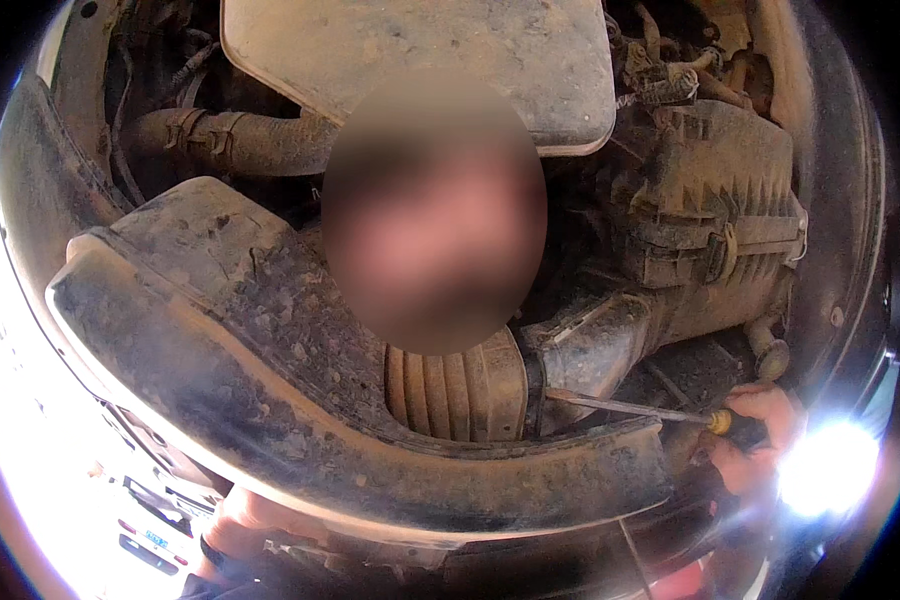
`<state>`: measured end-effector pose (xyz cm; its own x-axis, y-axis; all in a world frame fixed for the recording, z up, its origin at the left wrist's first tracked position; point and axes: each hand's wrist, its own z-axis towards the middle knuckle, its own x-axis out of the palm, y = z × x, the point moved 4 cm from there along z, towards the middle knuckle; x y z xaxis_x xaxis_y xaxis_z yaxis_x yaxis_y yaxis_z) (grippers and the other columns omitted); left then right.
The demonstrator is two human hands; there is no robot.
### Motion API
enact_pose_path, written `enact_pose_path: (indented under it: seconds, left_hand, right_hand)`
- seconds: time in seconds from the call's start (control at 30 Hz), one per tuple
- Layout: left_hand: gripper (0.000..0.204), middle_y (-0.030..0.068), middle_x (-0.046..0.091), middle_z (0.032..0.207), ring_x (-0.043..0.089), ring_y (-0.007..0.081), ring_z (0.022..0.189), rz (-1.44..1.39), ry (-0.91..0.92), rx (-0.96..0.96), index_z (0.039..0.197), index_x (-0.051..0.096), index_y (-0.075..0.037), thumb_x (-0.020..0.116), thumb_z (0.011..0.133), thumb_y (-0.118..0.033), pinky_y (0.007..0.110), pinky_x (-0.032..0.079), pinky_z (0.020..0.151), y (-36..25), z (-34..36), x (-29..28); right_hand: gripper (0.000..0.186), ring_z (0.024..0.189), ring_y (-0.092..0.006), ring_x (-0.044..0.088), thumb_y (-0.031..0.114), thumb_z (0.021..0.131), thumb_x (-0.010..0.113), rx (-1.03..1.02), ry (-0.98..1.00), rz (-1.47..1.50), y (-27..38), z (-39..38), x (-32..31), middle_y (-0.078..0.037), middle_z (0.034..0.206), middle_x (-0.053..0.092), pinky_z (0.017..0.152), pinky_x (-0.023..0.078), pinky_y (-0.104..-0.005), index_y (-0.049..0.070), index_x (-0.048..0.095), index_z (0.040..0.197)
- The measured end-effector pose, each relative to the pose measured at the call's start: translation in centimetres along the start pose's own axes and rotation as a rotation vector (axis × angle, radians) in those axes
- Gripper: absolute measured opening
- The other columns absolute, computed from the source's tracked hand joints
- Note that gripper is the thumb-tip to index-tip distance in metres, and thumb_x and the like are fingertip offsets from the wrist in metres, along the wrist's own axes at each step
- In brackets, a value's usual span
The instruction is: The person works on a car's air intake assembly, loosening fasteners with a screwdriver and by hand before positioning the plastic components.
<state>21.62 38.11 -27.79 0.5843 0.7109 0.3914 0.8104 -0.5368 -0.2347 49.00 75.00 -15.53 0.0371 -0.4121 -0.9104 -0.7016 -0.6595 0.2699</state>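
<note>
Screwdriver (638,408) in right fingers (765,404), left fingers (260,512) of unclear hold, blue marking (157,534) blurred past reading.

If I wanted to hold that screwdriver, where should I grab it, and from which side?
Probably by the thick dark handle, coming from the picture's right. The screwdriver lies slanted, its slim metal shaft running leftward to a tip near the ribbed hose, so the handle faces outward and gives more to hold. The person's right grip holds it there.

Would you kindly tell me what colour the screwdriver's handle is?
The screwdriver handle is yellow in front, dark behind; see head view.
</note>
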Motion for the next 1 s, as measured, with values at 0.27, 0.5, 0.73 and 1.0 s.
enact_pose_path:
  seconds: [0.27,0.5,0.73,1.0]
  left_hand:
    - [0.088,0.0216,0.066,0.125,0.062,0.0375,0.117,-0.015,-0.004,0.004,0.129,0.059,0.007,0.086,0.045,0.010,0.046,0.044,0.107,0.5,0.2,0.3]
    - [0.090,0.0216,0.066,0.125,0.062,0.0376,0.118,-0.028,0.021,-0.008,0.130,0.058,0.007,0.086,0.045,0.009,0.047,0.044,0.107,0.4,0.6,0.0]
    - [0.091,0.0215,0.066,0.126,0.061,0.0377,0.118,-0.045,0.014,-0.008,0.131,0.057,0.007,0.086,0.045,0.009,0.047,0.044,0.108,0.3,0.5,0.1]
    - [0.093,0.0215,0.065,0.126,0.061,0.0377,0.118,-0.045,-0.037,0.009,0.133,0.055,0.007,0.086,0.045,0.009,0.047,0.044,0.108,1.0,-0.4,-0.1]
  right_hand:
    - [0.046,0.064,-0.0242,0.069,0.044,0.069,0.085,0.161,0.494,0.319,-0.7,5.2,-0.5,-0.009,0.072,0.072,0.059,0.050,-0.0323,0.001,0.073,0.082]
    - [0.040,0.065,-0.0275,0.067,0.040,0.077,0.078,0.030,0.443,0.227,1.6,6.4,-1.1,-0.012,0.071,0.069,0.062,0.049,-0.0349,0.000,0.072,0.083]
    - [0.035,0.070,-0.0308,0.063,0.039,0.083,0.071,0.199,0.796,0.106,2.6,9.3,-0.7,-0.014,0.071,0.067,0.073,0.045,-0.0356,0.004,0.073,0.081]
    - [0.027,0.064,-0.0399,0.063,0.031,0.082,0.073,-0.268,0.766,0.178,5.6,13.5,3.6,-0.019,0.064,0.062,0.059,0.049,-0.0435,0.004,0.072,0.076]
